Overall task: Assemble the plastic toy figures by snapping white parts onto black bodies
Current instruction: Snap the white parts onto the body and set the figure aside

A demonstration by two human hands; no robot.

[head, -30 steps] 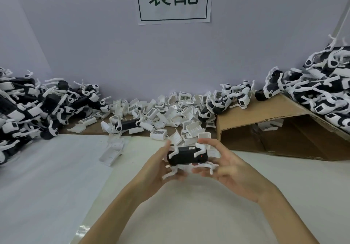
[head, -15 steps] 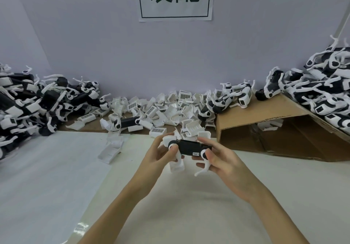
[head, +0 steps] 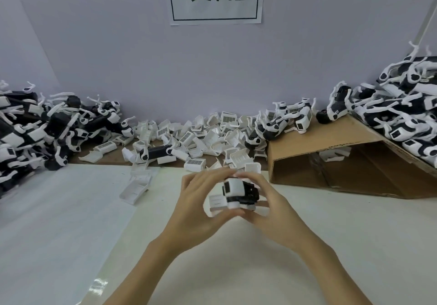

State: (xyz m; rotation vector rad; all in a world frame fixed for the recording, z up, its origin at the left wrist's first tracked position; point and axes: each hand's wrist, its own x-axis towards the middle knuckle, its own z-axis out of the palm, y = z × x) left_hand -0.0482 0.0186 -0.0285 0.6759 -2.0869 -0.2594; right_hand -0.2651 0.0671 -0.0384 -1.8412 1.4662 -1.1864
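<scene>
Black-and-white toy figure (head: pixel 240 194) sits between both hands above the table (head: pixel 331 245), in front of the person. Long axis hard to read; it seems turned end-on toward the wearer, white part at the near-left end. Left hand (head: pixel 201 205) and right hand (head: pixel 269 207) both curl round it, equally near, fingertips meeting over the top. Counts: one figure in hand, two hands, one loose white tray (head: pixel 136 190) lying left; heaps behind beyond counting.
</scene>
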